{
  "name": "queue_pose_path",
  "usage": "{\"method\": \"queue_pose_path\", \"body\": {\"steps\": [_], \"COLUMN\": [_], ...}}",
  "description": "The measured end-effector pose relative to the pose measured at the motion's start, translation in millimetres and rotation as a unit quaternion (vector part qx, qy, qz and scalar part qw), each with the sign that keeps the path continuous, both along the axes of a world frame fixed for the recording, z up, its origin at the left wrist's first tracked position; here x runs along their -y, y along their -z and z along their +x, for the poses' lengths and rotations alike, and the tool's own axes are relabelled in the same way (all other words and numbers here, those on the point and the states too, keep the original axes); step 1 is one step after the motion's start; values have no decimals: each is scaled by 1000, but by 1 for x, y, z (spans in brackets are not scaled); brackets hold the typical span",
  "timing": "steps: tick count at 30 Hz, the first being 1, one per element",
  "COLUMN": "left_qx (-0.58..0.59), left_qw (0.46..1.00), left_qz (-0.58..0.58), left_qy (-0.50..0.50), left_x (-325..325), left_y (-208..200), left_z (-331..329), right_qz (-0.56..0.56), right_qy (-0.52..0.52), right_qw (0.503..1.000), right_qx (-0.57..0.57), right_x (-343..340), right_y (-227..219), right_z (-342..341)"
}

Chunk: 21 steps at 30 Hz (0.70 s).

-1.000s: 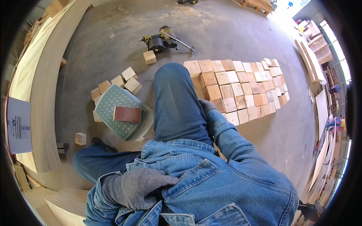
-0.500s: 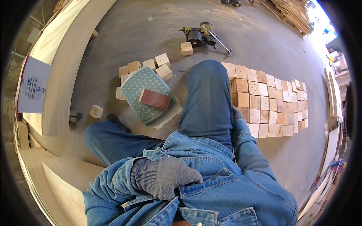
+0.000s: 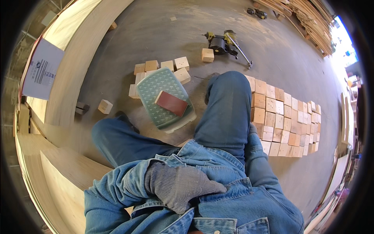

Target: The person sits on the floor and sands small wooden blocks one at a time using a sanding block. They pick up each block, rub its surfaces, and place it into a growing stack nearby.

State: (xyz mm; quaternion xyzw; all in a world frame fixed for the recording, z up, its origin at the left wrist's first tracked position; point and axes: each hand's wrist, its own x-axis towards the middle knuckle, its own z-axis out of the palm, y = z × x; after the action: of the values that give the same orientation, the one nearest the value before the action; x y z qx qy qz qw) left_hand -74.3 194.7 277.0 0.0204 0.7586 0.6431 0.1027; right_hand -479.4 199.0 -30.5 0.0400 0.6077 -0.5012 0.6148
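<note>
My left hand [image 3: 181,187], in a grey knit glove, is at the front of the blue denim jacket [image 3: 228,206] I wear. One finger or the thumb lies along a pocket flap. The other fingers fold in under the cloth's edge and are partly hidden, so the hand looks closed on the jacket. Beside my right knee, only a little of my right hand [image 3: 253,128] shows, also gloved in grey. It is next to the stacked wooden blocks [image 3: 279,120]; its fingers are hidden behind the knee.
An upturned-looking green plastic stool [image 3: 156,84] carries a red-brown sanding block [image 3: 171,103]. Loose wooden blocks [image 3: 182,63] surround it. Farther off lies a nail gun [image 3: 223,43] on the concrete floor. Long boards [image 3: 74,66] run along the left, and stacked lumber [image 3: 311,23] is at far right.
My view has shifted, so the stool, blocks and nail gun sit differently in the picture. My left hand stays at the jacket front, and my right hand beside the knee.
</note>
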Motion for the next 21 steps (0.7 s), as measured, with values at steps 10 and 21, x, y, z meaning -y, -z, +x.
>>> {"method": "queue_pose_path", "body": {"steps": [10, 21], "left_qx": [63, -3], "left_qw": [997, 1000], "left_qz": [45, -5], "left_qy": [-16, -4], "left_x": [-6, 7], "left_y": [4, 7], "left_z": [14, -2], "right_qz": [8, 35], "right_qy": [-3, -3], "right_qw": [1000, 999], "right_qx": [2, 27], "right_x": [-1, 23], "right_y": [-1, -16], "right_z": [3, 27]}}
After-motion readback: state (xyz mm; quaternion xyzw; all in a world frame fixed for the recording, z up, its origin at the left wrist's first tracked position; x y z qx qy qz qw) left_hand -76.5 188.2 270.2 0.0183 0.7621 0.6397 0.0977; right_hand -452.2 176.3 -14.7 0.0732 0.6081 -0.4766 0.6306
